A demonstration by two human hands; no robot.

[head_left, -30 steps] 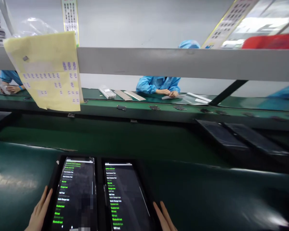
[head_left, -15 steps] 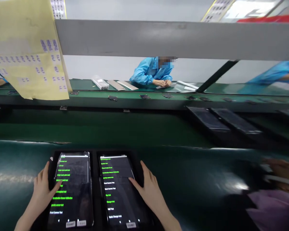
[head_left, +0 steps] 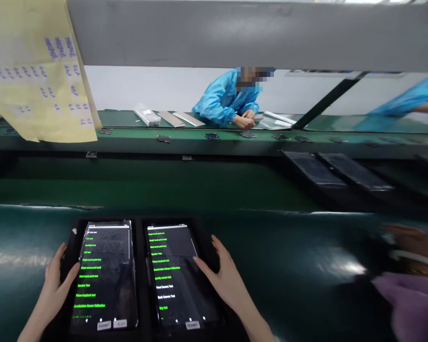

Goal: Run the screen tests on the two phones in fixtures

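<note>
Two tablets lie side by side in a black tray at the bottom of the view, the left tablet and the right tablet. Both screens are lit with lists of green and white test names. My left hand is at the tray's left side, fingers apart, thumb at the edge of the left tablet. My right hand rests at the tray's right side with its fingers spread and its thumb over the right tablet's edge. White labels sit at the lower end of each tablet.
Beyond a green belt, a person in blue works at a far bench. Two film-covered devices lie in a tray at right. A yellow sheet hangs upper left. Another person's purple sleeve is at lower right.
Both on-screen lists have scrolled downward. My left thumb has moved left from over the screen to its edge. The view has tilted down slightly, and the far person's hands have shifted.
</note>
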